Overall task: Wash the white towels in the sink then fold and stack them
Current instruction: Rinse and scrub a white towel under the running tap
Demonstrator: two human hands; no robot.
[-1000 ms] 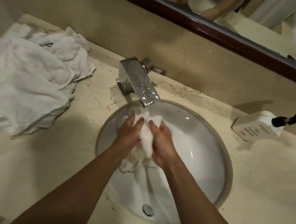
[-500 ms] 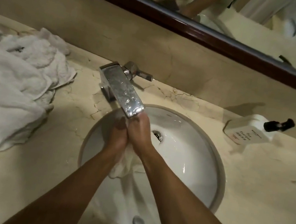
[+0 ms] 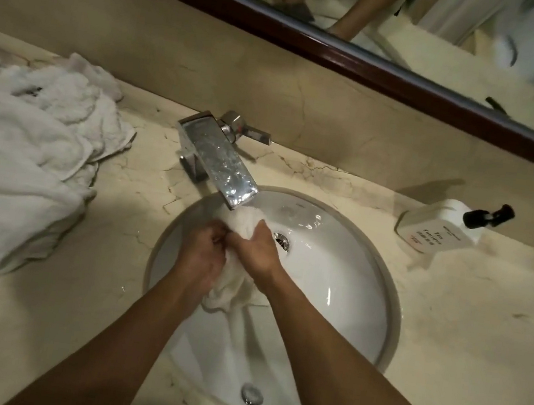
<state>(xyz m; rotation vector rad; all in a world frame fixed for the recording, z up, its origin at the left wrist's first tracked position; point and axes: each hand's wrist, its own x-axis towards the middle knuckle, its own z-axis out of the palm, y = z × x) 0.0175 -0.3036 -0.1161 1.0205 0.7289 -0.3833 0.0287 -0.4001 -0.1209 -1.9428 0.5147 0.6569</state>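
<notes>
A person's two bare hands work a wet white towel (image 3: 232, 287) over the round white sink (image 3: 340, 303), directly below the spout of a square chrome faucet (image 3: 219, 167). The left hand (image 3: 201, 258) is curled into a fist around the cloth's near side, while the right hand (image 3: 257, 249) clamps the bunched upper part; knuckles of the two hands touch. A wad of towel bulges out above the right hand, just under the spout's tip, and a loose tail hangs down between the forearms into the basin. Both forearms cross the front rim of the sink and hide much of its near wall. An overflow opening (image 3: 282, 241) shows just right of the right hand, and the drain (image 3: 251, 395) sits low in the bowl near the front edge.

On the marble counter (image 3: 464, 336), a rumpled heap of white towels (image 3: 19, 158) fills the left end, reaching the back edge and stopping short of the faucet's base. A white pump bottle with a black nozzle (image 3: 441, 230) stands at the back right, well apart from the sink's rim. A dark-framed mirror (image 3: 366, 61) runs along the wall above the backsplash.
</notes>
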